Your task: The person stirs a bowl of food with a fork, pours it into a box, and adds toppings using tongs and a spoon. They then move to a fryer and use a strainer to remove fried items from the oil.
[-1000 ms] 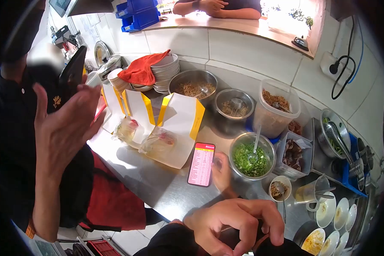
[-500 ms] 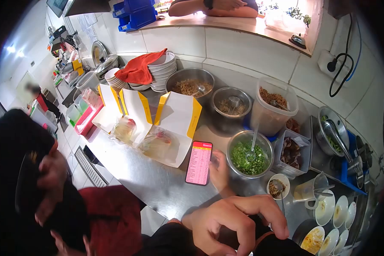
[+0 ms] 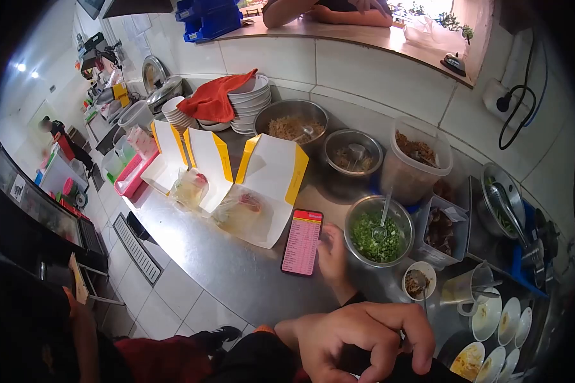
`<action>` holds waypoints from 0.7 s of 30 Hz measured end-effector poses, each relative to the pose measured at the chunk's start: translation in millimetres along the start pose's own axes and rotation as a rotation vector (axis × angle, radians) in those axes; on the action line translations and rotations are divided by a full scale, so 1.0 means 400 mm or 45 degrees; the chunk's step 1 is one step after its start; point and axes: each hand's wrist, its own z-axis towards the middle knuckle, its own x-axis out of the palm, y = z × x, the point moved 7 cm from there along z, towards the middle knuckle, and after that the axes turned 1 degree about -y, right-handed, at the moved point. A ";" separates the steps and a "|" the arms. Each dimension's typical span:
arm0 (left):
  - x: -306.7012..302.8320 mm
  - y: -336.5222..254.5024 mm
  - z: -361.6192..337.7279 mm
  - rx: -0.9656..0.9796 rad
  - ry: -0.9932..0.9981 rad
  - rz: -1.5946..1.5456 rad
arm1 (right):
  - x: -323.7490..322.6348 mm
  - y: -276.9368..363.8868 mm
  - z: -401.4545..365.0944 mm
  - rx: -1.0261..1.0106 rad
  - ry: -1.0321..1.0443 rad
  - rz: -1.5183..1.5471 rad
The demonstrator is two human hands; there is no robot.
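A phone (image 3: pixel 302 243) showing a pink and yellow list lies on the steel counter. My right hand (image 3: pixel 333 256) rests beside its right edge, fingers loosely bent, fingertips at or close to the phone. In the foreground my left hand (image 3: pixel 364 338) lies across my black right sleeve (image 3: pixel 421 369), its fingers curled over it. Left of the phone stand open yellow-and-white takeaway boxes (image 3: pixel 271 163), with clear bags of food (image 3: pixel 239 210) in them. A steel bowl of chopped green onions (image 3: pixel 378 231), with a spoon in it, is just right of my right hand.
Steel bowls of food (image 3: pixel 291 121), a clear tub (image 3: pixel 418 153) and stacked white bowls (image 3: pixel 249 105) under a red cloth (image 3: pixel 214 99) line the wall. Used bowls (image 3: pixel 487 316) and a jug (image 3: pixel 461 287) stand at right. A person's arms (image 3: pixel 338 13) rest on the hatch ledge.
The dark-clothed person at left has moved down and mostly out of view, exposing a fridge and floor. The view has shifted slightly. My hands keep nearly the same pose.
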 end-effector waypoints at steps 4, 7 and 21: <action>-0.002 -0.013 -0.008 -0.075 -0.197 0.028 | 0.002 -0.021 0.007 -0.051 -0.032 0.001; -0.027 -0.012 -0.012 0.024 -0.154 0.139 | 0.001 -0.051 -0.001 -0.055 -0.066 0.026; -0.026 0.001 0.002 0.041 -0.010 0.215 | -0.006 -0.027 -0.006 -0.015 -0.070 -0.052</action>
